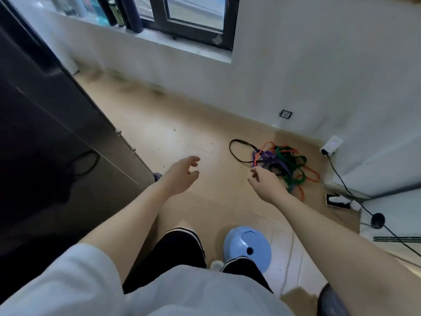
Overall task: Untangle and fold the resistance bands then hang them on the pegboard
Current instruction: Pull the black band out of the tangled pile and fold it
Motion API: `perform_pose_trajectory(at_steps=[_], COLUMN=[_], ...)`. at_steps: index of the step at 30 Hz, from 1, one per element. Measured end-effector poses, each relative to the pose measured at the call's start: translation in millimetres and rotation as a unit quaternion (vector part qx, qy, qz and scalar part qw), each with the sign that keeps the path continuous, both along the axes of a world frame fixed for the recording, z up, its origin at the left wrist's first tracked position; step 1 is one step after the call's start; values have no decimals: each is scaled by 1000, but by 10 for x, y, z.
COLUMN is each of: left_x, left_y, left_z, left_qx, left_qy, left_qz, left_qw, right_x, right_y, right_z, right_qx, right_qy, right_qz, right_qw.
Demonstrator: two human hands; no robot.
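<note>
Tangled resistance bands (284,163) on floor, just beyond and right of right hand (265,181), loosely open, holding nothing. Left hand (182,174) well left of bands, open too.

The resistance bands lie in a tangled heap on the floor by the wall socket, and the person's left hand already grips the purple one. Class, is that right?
Not quite. In the head view the left hand is open over bare floor and holds nothing. The right hand is the one nearest the resistance bands, which do lie tangled by the wall socket.
</note>
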State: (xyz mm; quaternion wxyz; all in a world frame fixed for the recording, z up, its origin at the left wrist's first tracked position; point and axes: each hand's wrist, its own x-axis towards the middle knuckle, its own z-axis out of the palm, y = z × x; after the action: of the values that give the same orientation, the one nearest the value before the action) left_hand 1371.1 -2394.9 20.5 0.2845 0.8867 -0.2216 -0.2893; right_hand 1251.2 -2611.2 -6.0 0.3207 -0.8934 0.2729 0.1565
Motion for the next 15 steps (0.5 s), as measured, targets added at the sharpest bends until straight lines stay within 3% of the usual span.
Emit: perform_pose_trajectory(at_steps=[5, 15], left_x=[1171, 3533], left_y=[-436, -1660], left_z=[-126, -453], left_qx=[-31, 22], left_qy=[5, 66], left_qz=[53, -30], left_qw=[998, 997], right_x=[1049, 3042], right_y=[-344, -1343], right_z=[-183, -455], right_qx=[31, 84], right_qy=[2, 110], right_qz=[6, -68], right_qw=[999, 988])
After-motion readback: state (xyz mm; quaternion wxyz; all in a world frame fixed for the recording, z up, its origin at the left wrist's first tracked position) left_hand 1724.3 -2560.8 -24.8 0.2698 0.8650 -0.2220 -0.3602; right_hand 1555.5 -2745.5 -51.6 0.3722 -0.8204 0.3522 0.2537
